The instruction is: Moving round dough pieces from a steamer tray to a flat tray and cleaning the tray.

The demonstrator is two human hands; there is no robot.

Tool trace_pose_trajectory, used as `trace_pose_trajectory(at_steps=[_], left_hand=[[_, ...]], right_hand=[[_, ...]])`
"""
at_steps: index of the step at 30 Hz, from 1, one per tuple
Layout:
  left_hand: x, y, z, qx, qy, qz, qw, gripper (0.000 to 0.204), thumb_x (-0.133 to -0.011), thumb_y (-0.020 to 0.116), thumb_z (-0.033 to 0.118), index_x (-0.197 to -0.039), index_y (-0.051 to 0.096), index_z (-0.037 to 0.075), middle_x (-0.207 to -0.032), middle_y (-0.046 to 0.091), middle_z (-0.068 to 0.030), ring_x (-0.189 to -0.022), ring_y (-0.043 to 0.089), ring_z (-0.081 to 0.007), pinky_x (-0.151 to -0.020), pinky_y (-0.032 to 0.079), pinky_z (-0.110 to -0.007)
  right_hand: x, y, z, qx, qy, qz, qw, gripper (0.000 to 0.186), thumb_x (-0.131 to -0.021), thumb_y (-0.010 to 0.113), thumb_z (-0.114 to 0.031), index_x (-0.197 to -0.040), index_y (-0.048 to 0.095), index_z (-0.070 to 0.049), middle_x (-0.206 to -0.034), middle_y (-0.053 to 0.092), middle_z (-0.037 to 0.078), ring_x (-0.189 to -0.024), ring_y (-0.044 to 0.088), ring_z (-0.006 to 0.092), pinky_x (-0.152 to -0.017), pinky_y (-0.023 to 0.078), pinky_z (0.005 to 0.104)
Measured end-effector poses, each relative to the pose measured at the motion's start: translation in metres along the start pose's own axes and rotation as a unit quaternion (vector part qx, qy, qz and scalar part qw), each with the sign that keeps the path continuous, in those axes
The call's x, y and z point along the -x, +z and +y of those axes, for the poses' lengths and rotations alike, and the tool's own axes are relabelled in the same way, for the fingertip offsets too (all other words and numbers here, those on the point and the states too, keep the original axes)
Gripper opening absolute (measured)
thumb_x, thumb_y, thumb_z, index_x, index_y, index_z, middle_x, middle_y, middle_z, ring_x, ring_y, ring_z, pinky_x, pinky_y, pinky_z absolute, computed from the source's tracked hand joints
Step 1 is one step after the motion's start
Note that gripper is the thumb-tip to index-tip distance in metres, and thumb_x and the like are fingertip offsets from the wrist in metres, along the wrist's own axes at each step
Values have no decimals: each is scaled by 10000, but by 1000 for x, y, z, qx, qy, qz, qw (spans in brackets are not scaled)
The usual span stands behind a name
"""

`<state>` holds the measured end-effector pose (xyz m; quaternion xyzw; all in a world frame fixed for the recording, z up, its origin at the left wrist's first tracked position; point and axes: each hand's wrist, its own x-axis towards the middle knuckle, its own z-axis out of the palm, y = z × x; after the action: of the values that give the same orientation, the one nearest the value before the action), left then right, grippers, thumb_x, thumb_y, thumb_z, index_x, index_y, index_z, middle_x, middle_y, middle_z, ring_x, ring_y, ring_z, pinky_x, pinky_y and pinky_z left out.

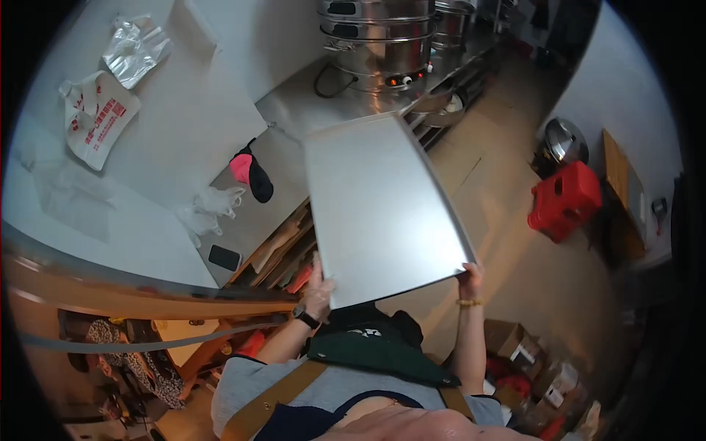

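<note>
Tray (375, 209) spans left grip (318, 295) to right grip (471, 277).

The tray (375, 206) is silver-grey; the apron (375, 351), dark green with brown straps (273, 403); the bracelet (468, 302), yellow; the watch (305, 317), black; the paper bag (98, 121), white with red print; the stool (565, 202), red.

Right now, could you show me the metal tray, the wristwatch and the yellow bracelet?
Metal tray (379, 213), head view: middle of its flat surface.
Wristwatch (306, 317), head view: its dark strap.
Yellow bracelet (469, 302), head view: middle of its visible band.
</note>
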<state>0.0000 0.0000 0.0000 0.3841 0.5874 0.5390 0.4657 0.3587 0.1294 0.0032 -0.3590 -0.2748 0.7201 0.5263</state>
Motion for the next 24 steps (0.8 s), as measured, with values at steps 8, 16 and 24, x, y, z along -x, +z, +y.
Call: trace_pose_trajectory(at_steps=[8,16,24], left_hand=[[-56,-18,-65,-66,-33,173,982,782,-819,458,-17,-1488,52,-9,-1528,193,-176,-1350,306,-258,-1097,252,-330],[-139,-25,-98,-158,-101,254,949,596,-980,386,171,-1500,115,62,-1483,286,-175,-1267,403,-311,-1047,332,-362],[-173,-31,-108,-353,-174,345,852,474,-992,390,282,-1393,391,28,-1266,537,-200,-1063,567,-297,-899,447,-368]], right_hand=[[-184,1,89,53,118,-18,991,592,-717,600,-64,-1290,452,-65,-984,598,90,-848,619,215,-727,540,380],[-309,8,129,150,323,-55,933,358,-823,616,-128,-1151,503,-41,-964,600,87,-857,622,205,-702,550,365],[-367,36,135,141,416,-162,884,526,-898,609,-311,-1307,439,-28,-1112,588,114,-948,615,206,-770,553,343]])
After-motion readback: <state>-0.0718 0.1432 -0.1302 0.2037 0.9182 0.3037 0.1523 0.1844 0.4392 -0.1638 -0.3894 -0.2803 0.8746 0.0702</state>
